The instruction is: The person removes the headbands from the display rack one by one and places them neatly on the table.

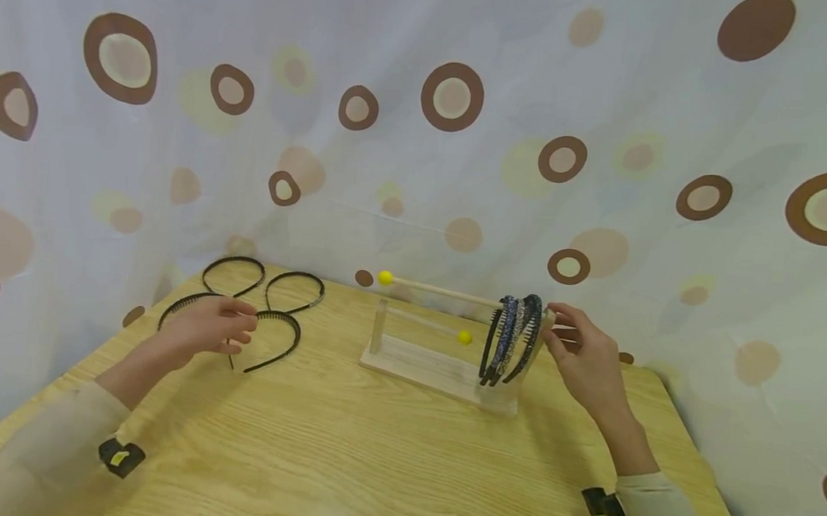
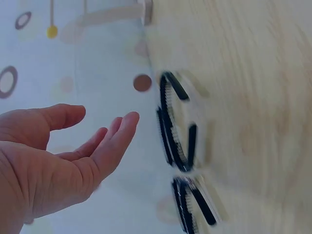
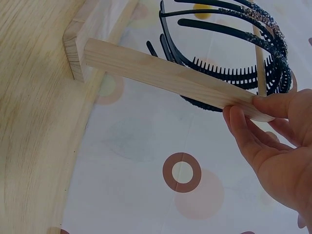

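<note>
My right hand (image 1: 587,361) pinches the top of the wooden upright (image 3: 161,70) at the right end of a wooden stand (image 1: 422,369), thumb on one side and fingers on the other. Several dark and glittery headbands (image 1: 504,337) hang bunched on the stand's upper rod (image 1: 447,292), close to that hand. In the head view, my left hand (image 1: 206,327) is over the left of the table, fingers loosely extended, holding nothing. Around and below it lie toothed black headbands (image 1: 299,336), partly hidden by the hand. The left wrist view shows the headbands (image 2: 168,122) apart from its fingers.
Two more thin headbands (image 1: 323,288) lie farther back on the wooden table (image 1: 347,449). A yellow ball (image 1: 385,277) caps the upper rod's left end; another yellow ball (image 1: 465,337) shows lower down. A patterned curtain (image 1: 390,163) hangs behind the table.
</note>
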`<state>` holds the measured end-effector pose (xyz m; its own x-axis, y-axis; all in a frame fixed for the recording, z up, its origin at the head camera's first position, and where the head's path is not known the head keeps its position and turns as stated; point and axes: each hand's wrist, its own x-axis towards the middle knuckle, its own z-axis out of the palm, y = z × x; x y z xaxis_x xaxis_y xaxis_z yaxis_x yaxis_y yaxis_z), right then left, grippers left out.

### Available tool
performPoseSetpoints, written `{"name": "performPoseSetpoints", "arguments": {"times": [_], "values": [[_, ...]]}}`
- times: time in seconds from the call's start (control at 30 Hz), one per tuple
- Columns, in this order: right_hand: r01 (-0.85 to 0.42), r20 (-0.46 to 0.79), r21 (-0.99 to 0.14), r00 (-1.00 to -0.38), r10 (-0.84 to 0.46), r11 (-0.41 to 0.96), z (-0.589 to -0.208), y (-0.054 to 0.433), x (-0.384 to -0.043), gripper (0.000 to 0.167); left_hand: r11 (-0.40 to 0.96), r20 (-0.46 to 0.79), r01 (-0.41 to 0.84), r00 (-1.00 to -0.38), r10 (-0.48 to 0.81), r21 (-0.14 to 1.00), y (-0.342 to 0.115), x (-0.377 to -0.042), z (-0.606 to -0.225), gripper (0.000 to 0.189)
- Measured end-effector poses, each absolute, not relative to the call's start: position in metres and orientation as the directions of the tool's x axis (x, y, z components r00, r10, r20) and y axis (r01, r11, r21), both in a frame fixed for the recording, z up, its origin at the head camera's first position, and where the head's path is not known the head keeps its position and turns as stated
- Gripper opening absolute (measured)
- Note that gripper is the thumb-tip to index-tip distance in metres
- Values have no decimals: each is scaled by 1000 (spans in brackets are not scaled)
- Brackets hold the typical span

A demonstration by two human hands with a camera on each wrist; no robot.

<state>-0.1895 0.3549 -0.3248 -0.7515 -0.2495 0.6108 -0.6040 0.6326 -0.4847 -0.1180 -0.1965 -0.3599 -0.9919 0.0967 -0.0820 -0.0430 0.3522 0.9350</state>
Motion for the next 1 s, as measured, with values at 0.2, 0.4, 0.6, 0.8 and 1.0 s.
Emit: {"name": "performPoseSetpoints", "arguments": {"times": [0.2,0.4,0.6,0.8,1.0], "values": [[-615,619,-481,-743,-255,625,-327,356,-190,44,321,-34,11,-990,134,947,-154,-125,-350,54],[-607,613,-484,-749,-252,630,-329,359,-191,45,276,14,75,-976,216,958,-104,-136,-345,49],[-596,615,-474,-751,-241,648,-330,363,-189,45,240,86,151,-961,261,959,-36,-145,-348,39],[-624,632,-482,-734,-249,615,-333,362,-190,45,248,152,221,-951,268,943,25,-147,-356,30],[-622,640,-497,-733,-229,605,-333,355,-195,45,187,187,254,-930,315,949,68,-150,-360,34]]}}
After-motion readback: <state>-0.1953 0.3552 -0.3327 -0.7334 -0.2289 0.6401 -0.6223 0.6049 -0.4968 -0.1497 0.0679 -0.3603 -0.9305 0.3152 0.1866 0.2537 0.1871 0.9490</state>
